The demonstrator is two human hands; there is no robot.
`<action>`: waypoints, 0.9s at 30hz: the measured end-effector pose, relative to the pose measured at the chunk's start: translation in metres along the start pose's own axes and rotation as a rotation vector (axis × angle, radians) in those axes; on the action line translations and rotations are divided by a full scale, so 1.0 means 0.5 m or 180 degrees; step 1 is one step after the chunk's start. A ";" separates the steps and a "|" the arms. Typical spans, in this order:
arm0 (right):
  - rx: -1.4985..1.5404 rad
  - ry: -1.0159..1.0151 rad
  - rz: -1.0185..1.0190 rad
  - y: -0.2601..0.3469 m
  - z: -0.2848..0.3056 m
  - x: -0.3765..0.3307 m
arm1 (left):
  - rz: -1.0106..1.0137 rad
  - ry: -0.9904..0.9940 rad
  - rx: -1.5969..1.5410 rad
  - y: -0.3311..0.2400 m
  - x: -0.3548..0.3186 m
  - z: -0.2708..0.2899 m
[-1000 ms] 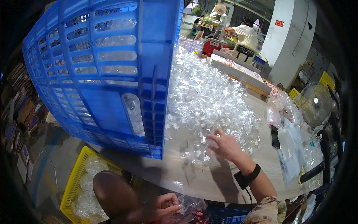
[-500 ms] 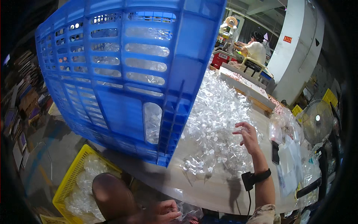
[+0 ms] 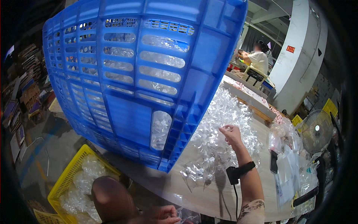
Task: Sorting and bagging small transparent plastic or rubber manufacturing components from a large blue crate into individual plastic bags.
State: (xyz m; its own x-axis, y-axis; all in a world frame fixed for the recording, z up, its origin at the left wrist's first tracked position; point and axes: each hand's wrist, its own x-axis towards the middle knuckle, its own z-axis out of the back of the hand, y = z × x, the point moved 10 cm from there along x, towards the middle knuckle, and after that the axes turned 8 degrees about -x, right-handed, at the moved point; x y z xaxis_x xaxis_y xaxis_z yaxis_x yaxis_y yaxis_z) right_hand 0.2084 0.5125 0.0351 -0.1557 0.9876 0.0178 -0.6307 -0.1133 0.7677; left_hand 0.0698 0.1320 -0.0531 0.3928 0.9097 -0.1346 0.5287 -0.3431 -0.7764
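Observation:
A heap of small clear plastic pieces with whitish bits (image 3: 223, 112) spreads over the pale table. My right hand (image 3: 232, 136) is over the heap, its fingertips drawn together in a pinch. Whatever is between them is too small to make out. At the lower edge, my left hand (image 3: 168, 215) has its fingers curled at the edge of a clear plastic bag (image 3: 188, 216) and seems to grip it. Part of that hand and bag is cut off by the picture's edge.
A big blue slatted crate (image 3: 128, 119), holding clear plastic, looms on the left. Below it stands a yellow basket (image 3: 61, 183) of clear bags. To the right are a phone (image 3: 274, 162), plastic sheets (image 3: 288, 168) and a fan (image 3: 317, 130). A person (image 3: 257, 59) sits farther back.
My right hand has moved left over the heap, and its spread fingers have come together. My left hand has sunk slightly toward the lower edge. The view has shifted a little.

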 end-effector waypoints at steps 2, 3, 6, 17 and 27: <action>0.0363 -0.0063 0.0121 -0.017 0.025 0.009 | -0.0052 0.0036 0.0009 -0.028 -0.002 -0.020; 0.0738 -0.0090 0.0243 -0.017 0.032 0.012 | 0.0010 -0.0119 0.0121 -0.048 -0.004 -0.029; 0.0684 -0.0167 0.0067 -0.026 0.064 0.002 | 0.0019 -0.0169 0.0146 -0.029 -0.003 -0.012; 0.0834 -0.0035 -0.0189 -0.081 0.154 -0.032 | 0.0060 -0.0004 -0.0034 -0.018 -0.013 -0.017; 0.0087 0.0475 0.0758 0.036 0.094 -0.089 | 0.0298 -0.0064 -0.0208 -0.025 -0.014 -0.026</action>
State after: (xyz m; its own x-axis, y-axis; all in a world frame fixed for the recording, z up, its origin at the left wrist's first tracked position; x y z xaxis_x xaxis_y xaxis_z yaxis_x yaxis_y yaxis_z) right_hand 0.2395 0.4718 0.0782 -0.4086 0.9065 0.1067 -0.5426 -0.3352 0.7702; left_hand 0.0703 0.1267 -0.0342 0.4279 0.8773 -0.2173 0.5386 -0.4406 -0.7181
